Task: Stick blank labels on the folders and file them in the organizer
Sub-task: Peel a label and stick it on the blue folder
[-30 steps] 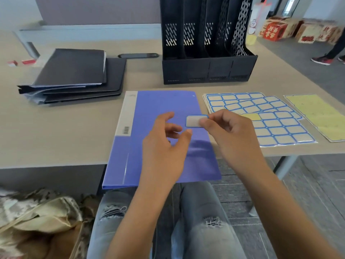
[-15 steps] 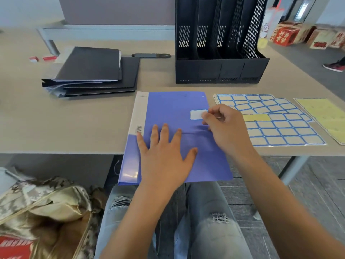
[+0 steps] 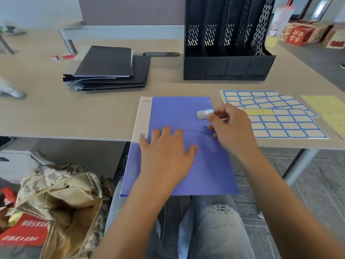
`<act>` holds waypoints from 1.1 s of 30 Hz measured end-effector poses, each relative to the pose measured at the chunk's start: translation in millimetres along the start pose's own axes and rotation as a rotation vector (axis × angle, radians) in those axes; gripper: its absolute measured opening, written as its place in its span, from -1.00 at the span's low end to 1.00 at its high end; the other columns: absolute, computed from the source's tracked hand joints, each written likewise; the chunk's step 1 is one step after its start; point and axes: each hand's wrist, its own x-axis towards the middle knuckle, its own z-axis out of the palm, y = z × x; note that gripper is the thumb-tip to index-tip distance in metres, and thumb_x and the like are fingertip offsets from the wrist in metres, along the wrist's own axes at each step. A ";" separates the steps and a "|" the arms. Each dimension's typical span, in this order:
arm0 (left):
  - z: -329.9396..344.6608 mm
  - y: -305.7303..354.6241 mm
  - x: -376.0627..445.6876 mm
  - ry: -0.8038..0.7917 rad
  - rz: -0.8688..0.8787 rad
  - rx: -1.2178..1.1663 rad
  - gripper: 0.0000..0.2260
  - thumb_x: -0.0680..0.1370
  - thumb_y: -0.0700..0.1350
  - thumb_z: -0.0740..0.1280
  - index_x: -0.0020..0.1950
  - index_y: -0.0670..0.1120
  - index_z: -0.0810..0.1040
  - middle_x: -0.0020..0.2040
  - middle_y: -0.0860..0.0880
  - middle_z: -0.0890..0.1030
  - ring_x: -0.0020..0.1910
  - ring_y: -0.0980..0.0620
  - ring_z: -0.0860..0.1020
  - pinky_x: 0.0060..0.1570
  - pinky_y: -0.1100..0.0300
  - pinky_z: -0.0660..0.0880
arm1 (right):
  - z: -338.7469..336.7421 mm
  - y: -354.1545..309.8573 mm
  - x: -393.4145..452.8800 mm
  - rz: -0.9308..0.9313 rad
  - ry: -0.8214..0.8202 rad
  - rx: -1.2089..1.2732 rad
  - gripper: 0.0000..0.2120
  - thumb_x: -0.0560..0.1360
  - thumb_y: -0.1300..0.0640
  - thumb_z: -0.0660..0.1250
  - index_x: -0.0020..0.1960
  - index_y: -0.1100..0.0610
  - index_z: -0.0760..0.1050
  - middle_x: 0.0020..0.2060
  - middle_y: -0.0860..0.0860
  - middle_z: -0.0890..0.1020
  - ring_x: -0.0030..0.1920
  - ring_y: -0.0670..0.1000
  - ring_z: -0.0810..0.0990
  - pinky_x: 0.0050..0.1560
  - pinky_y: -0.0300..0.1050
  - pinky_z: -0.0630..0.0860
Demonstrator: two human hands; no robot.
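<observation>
The blank label [image 3: 204,114] lies long axis left-right on the blue folder [image 3: 179,146] — upper right corner; the right hand [image 3: 230,128], nearer, apparently pinches its right end; the left hand [image 3: 166,154] presses flat, fingers spread.

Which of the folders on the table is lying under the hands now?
The blue folder, overhanging the table's near edge. The left hand lies flat on it; the black folders sit stacked, untouched, farther left.
</observation>
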 end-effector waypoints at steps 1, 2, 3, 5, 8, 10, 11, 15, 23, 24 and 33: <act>-7.5 -0.9 10.3 0.002 -0.009 -0.037 -0.58 0.64 0.20 0.14 0.41 0.04 0.40 0.35 -0.03 0.45 0.35 -0.12 0.37 0.24 -0.10 0.33 | -0.5 -1.6 5.8 -0.004 0.006 0.010 -0.90 0.56 -0.03 0.39 -0.06 -0.02 0.57 -0.15 -0.06 0.71 -0.08 0.05 0.73 0.03 0.22 0.67; -14.6 -2.5 22.7 0.004 -0.018 -0.077 -0.62 0.65 0.14 0.16 0.42 0.01 0.40 0.33 -0.05 0.46 0.32 -0.13 0.39 0.19 -0.08 0.38 | -0.6 -2.4 12.6 -0.008 0.007 0.013 -0.91 0.56 -0.02 0.40 -0.07 -0.02 0.56 -0.16 -0.06 0.71 -0.07 0.05 0.73 0.04 0.22 0.67; -19.8 -3.8 37.2 0.010 -0.022 -0.105 -0.64 0.66 0.07 0.18 0.42 -0.01 0.40 0.33 -0.07 0.47 0.32 -0.14 0.40 0.17 -0.06 0.41 | -0.4 -2.8 19.6 -0.010 0.006 0.015 -0.92 0.56 -0.01 0.40 -0.08 -0.03 0.55 -0.16 -0.06 0.70 -0.07 0.05 0.72 0.05 0.21 0.67; -24.3 -6.0 69.9 0.030 -0.009 -0.101 -0.65 0.65 -0.01 0.20 0.43 -0.04 0.40 0.35 -0.09 0.46 0.34 -0.14 0.40 0.16 -0.06 0.43 | 1.5 -1.4 31.4 -0.009 0.005 0.014 -0.90 0.56 0.01 0.41 -0.10 -0.07 0.51 -0.16 -0.08 0.69 -0.09 0.04 0.71 0.06 0.19 0.65; -21.9 -4.7 118.1 0.060 0.045 -0.088 -0.63 0.63 -0.09 0.23 0.44 -0.07 0.41 0.37 -0.10 0.45 0.37 -0.13 0.38 0.23 -0.06 0.41 | 6.3 6.2 38.7 -0.008 0.026 -0.014 -0.91 0.58 0.04 0.39 -0.07 -0.06 0.50 -0.18 -0.14 0.67 -0.11 -0.04 0.68 0.03 0.04 0.61; -17.7 -6.1 146.1 0.072 0.091 -0.073 -0.59 0.63 -0.10 0.22 0.48 -0.08 0.39 0.40 -0.11 0.43 0.39 -0.13 0.37 0.31 -0.07 0.37 | 9.2 13.3 38.3 -0.008 0.049 -0.013 -0.94 0.60 0.07 0.39 -0.03 -0.01 0.51 -0.18 -0.19 0.64 -0.13 -0.17 0.62 -0.04 -0.10 0.53; -14.7 -7.9 158.4 0.062 0.116 -0.053 -0.59 0.64 -0.09 0.21 0.50 -0.08 0.37 0.42 -0.11 0.42 0.41 -0.13 0.36 0.34 -0.07 0.35 | 9.8 16.0 37.8 -0.009 0.060 -0.014 -0.94 0.61 0.07 0.38 -0.02 -0.01 0.51 -0.19 -0.21 0.63 -0.14 -0.24 0.59 -0.10 -0.21 0.47; 1.6 -16.6 185.5 -0.010 0.214 0.020 -0.62 0.68 -0.01 0.12 0.47 -0.08 0.42 0.37 -0.11 0.43 0.37 -0.14 0.37 0.31 -0.08 0.34 | 12.6 21.5 38.0 -0.023 0.091 -0.010 -0.90 0.61 0.02 0.39 -0.02 0.02 0.51 -0.20 -0.18 0.65 -0.15 -0.22 0.60 -0.15 -0.26 0.44; 18.5 -23.8 196.2 0.115 0.295 -0.022 -0.68 0.67 0.06 0.14 0.29 -0.06 0.52 0.19 -0.05 0.47 0.22 -0.08 0.40 0.20 -0.03 0.35 | 21.8 23.6 35.1 -0.053 0.115 -0.086 -0.90 0.63 0.00 0.37 -0.01 -0.02 0.48 -0.17 -0.18 0.67 -0.15 -0.12 0.64 -0.15 -0.11 0.49; 18.5 -23.2 196.1 0.128 0.295 -0.028 -0.69 0.66 0.06 0.14 0.26 -0.06 0.52 0.19 -0.04 0.48 0.22 -0.07 0.40 0.20 -0.02 0.34 | 22.3 24.2 34.7 -0.059 0.106 -0.097 -0.91 0.63 0.00 0.37 0.00 -0.03 0.48 -0.15 -0.19 0.66 -0.15 -0.16 0.63 -0.17 -0.17 0.46; 11.9 -17.9 190.5 0.222 0.304 -0.115 -0.75 0.59 0.13 0.22 0.09 -0.03 0.47 0.03 0.02 0.58 0.10 -0.07 0.41 0.18 -0.01 0.32 | 23.4 22.4 31.1 -0.073 0.116 -0.149 -0.80 0.57 -0.02 0.42 0.14 -0.05 0.47 0.08 -0.13 0.61 -0.02 -0.03 0.61 -0.04 -0.01 0.53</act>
